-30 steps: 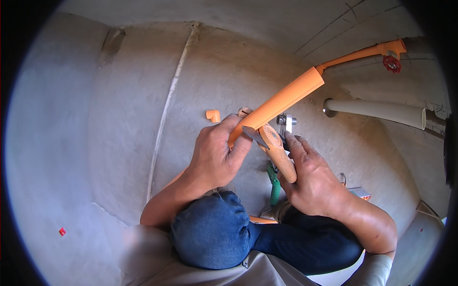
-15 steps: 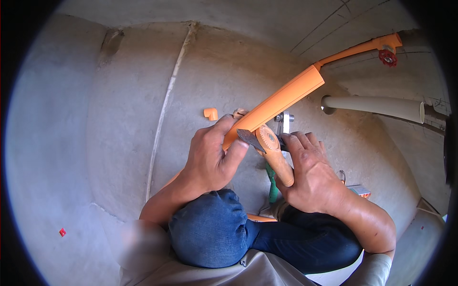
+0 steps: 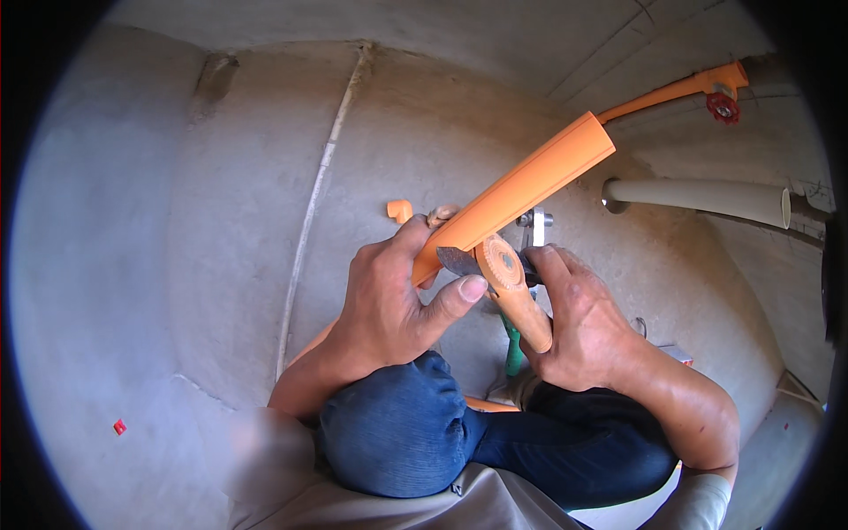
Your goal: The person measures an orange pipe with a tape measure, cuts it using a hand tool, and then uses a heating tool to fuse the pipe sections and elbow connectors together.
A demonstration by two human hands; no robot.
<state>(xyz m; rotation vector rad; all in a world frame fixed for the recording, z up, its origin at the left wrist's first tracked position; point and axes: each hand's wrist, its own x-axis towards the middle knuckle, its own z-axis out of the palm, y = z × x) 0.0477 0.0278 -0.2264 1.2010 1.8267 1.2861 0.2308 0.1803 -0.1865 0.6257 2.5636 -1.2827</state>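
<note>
1. Thumb of the left hand (image 3: 375,287) sits farther right than in the earlier frame, beside the round head of the ratchet-type pipe cutter (image 3: 503,267).
2. Hands: two. The left grips the orange pipe (image 3: 534,181), thumb extended clear of it; the right hand (image 3: 583,322) is closed on the cutter's handle.
3. Held pipe: one, slanting upward to the right above the knee. Cutter: one, its dark blade (image 3: 455,260) at the pipe's underside.
4. Step in hand, as judged: setting or making a cut. The next move likely calls for a steady pipe and a squeeze of the handle, left thumb clear of the blade.
5. Floor: one green-handled tool (image 3: 514,349); one orange elbow fitting (image 3: 399,210).
6. Farther off: one pale grey pipe (image 3: 707,197); one orange pipe run (image 3: 662,97) with one red handwheel (image 3: 723,109).
</note>
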